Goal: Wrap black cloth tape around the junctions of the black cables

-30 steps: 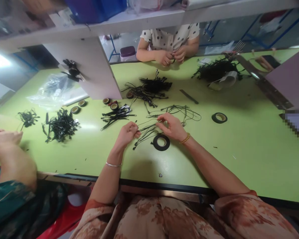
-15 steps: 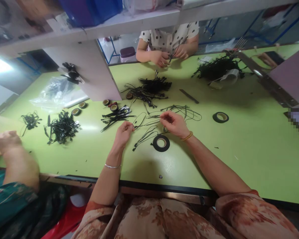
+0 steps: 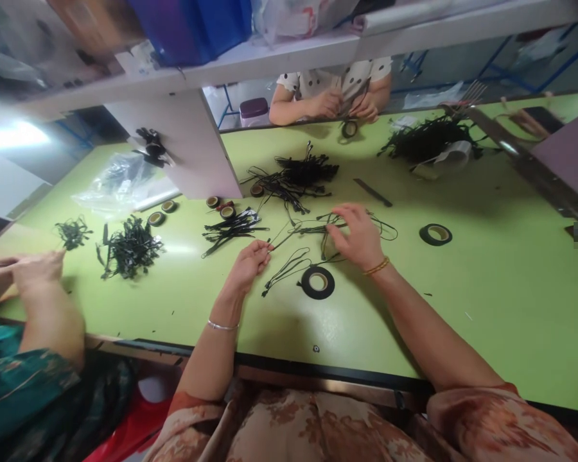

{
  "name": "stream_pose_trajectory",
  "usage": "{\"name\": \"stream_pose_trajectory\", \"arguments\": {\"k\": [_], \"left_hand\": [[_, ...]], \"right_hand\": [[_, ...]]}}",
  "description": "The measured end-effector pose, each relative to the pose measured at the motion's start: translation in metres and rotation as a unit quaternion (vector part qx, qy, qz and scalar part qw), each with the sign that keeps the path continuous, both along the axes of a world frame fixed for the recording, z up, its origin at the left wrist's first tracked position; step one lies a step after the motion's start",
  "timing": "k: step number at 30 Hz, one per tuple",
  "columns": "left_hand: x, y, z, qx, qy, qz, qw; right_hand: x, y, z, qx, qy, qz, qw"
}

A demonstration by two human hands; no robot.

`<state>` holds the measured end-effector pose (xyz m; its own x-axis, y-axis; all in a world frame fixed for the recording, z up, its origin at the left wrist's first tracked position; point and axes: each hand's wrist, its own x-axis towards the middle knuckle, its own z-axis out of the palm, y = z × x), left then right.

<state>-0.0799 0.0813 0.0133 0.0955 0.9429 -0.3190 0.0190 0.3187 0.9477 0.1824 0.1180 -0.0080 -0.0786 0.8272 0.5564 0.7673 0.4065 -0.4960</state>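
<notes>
black cord (image 3: 296, 232), thin and looped, is lying stretched between the two hands on the green table (image 3: 486, 282); the left hand (image 3: 248, 264) is pinching one end of it, thumb and fingertips closed together, near the middle of the table; the right hand (image 3: 359, 236) is resting further right and slightly further away, fingers half curled over the cord's loops, and it cannot be told whether it is gripping them or only pressing on them; a black tape roll (image 3: 318, 282) is lying flat just on the near side of the cord, between the two wrists; a second tape roll (image 3: 435, 234) is sitting well apart to the right; a cord heap (image 3: 303, 172) is lying beyond the hands, with a flat bundle (image 3: 234, 224) to its near left; a clear plastic bag (image 3: 118, 186) is lying at the far left, dark pieces showing dimly through it; a blue bin (image 3: 192, 25) is standing on the shelf (image 3: 414, 29) above, its contents hidden; a co-worker's hand (image 3: 36, 269) is resting at the near left edge; another person's hands (image 3: 330, 102) are working at the far side.
</notes>
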Motion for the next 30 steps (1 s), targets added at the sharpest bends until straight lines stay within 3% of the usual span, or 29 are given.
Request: {"name": "stream_pose_trajectory", "arguments": {"k": [3,5,8,11,17,21,24,26,28,30], "left_hand": [[0.008,-0.008,0.005,0.004,0.001,-0.073,0.997],[0.012,-0.013,0.007,0.016,0.003,-0.117,0.993],[0.013,-0.017,0.007,0.042,0.031,-0.16,0.986],[0.008,-0.017,0.006,0.059,0.075,-0.159,0.983],[-0.005,-0.013,0.008,0.055,0.073,-0.144,0.985],[-0.006,-0.014,0.009,0.062,0.129,-0.159,0.977],[0.002,-0.017,0.007,0.183,0.27,-0.11,0.939],[0.012,-0.021,0.006,0.29,0.372,-0.057,0.88],[0.024,-0.026,0.004,0.346,0.425,-0.078,0.833],[0.035,-0.031,0.001,0.343,0.464,-0.13,0.806]], "right_hand": [[-0.034,-0.027,0.02,0.03,-0.103,0.14,0.984],[-0.053,-0.041,0.026,0.013,-0.162,0.191,0.968],[-0.063,-0.046,0.023,-0.061,-0.233,0.214,0.947],[-0.057,-0.041,0.014,-0.117,-0.255,0.222,0.934],[-0.045,-0.031,0.008,-0.108,-0.156,0.287,0.939],[-0.045,-0.032,0.012,-0.143,-0.163,0.255,0.942],[-0.046,-0.034,0.016,-0.183,-0.186,0.218,0.94],[-0.047,-0.035,0.02,-0.195,-0.202,0.199,0.939],[-0.047,-0.035,0.023,-0.195,-0.215,0.19,0.938],[-0.046,-0.035,0.026,-0.19,-0.22,0.19,0.938]]}}
